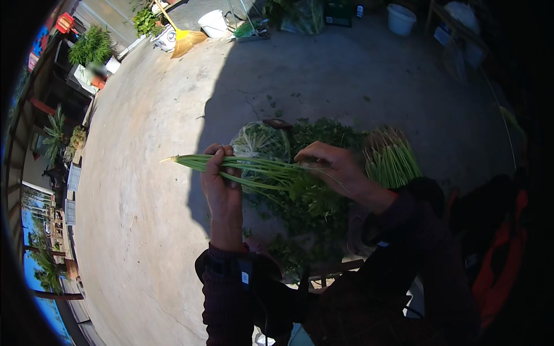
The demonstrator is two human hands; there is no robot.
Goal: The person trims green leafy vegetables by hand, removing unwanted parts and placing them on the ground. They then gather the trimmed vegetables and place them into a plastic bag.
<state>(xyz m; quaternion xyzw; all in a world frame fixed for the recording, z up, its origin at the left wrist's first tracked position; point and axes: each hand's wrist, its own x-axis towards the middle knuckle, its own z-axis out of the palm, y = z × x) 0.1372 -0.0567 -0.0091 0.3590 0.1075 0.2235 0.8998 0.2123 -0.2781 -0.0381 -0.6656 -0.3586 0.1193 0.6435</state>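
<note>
My left hand is closed round a bunch of long green leafy stems, gripping it close to the pale root end, which points left into the sunlight. Over the leafy end, my right hand has its fingertips pinched around a thin stem that trails away from the bunch. Below and behind the bunch spreads a heap of dark green leaves. A clear plastic bag with greens inside sits just beyond my left hand. Farther right, a pile of stems lies with its roots pointing away from me.
A dark flat object rests by the bag. A straw broom, a white bucket, and another pale bucket stand at the back. Potted plants line the left side. Sunlight and shadow divide the concrete floor.
</note>
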